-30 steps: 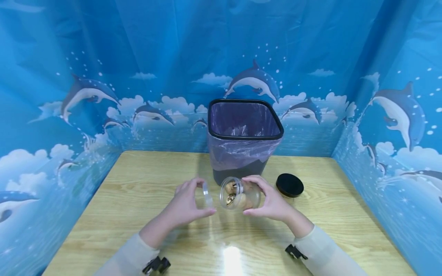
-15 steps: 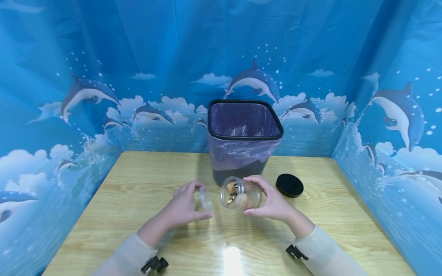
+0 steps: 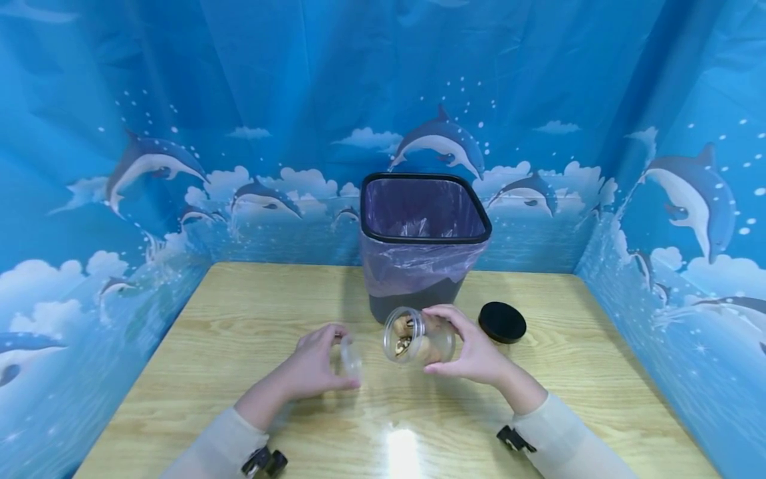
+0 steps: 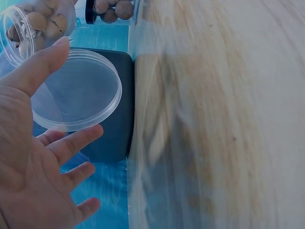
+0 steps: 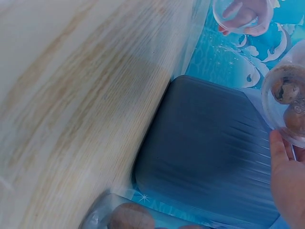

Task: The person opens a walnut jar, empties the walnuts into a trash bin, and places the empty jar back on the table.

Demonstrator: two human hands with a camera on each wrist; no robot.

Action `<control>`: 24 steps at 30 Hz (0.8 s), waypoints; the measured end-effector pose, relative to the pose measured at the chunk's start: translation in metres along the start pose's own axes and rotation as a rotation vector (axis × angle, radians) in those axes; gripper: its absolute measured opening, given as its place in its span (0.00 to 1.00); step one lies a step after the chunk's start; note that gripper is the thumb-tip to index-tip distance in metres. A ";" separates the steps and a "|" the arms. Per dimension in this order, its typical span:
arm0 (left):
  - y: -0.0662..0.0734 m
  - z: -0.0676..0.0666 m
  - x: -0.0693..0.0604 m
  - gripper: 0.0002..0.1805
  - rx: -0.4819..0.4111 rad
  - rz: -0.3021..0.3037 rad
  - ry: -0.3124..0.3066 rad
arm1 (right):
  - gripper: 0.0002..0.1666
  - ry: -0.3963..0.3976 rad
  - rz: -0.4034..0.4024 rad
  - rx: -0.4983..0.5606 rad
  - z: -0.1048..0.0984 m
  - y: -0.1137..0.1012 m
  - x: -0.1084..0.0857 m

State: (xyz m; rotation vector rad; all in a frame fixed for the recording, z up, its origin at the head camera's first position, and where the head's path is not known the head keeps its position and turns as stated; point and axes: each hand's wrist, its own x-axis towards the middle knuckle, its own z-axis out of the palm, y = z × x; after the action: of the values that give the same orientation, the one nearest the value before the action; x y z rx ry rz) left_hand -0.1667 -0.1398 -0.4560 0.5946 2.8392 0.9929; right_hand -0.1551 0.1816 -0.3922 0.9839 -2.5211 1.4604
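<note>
My left hand pinches a clear round plastic lid by its edges between thumb and fingers, above the table. In the left wrist view the lid faces the camera. To its right, my right hand grips a clear jar lying tilted on its side, mouth toward the left hand. Inside the jar are brown round nuts, at least one broken open with a pale inside. A gap separates lid and jar mouth.
Behind the jar stands a dark trash bin with a purple liner and black rim. Right of it is a second clear jar of brown balls, its black lid on top. A dolphin-print curtain surrounds the wooden table.
My left hand has drawn the clear lid a little left and toward me, widening the gap to the jar. The right hand and its jar have hardly moved.
</note>
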 end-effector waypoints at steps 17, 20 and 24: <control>-0.011 0.002 -0.003 0.45 -0.016 -0.025 -0.082 | 0.51 0.010 -0.001 -0.015 0.002 0.039 -0.004; -0.013 0.002 -0.003 0.46 -0.016 -0.031 -0.094 | 0.51 0.010 -0.006 -0.011 0.001 0.038 -0.004; -0.015 0.002 -0.003 0.48 -0.030 -0.031 -0.106 | 0.51 0.013 0.001 -0.009 0.001 0.037 -0.004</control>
State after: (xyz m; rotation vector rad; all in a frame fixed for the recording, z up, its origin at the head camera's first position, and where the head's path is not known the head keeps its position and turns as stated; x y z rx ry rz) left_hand -0.1683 -0.1505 -0.4668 0.5809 2.7279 0.9662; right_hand -0.1722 0.1952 -0.4224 0.9685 -2.5175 1.4498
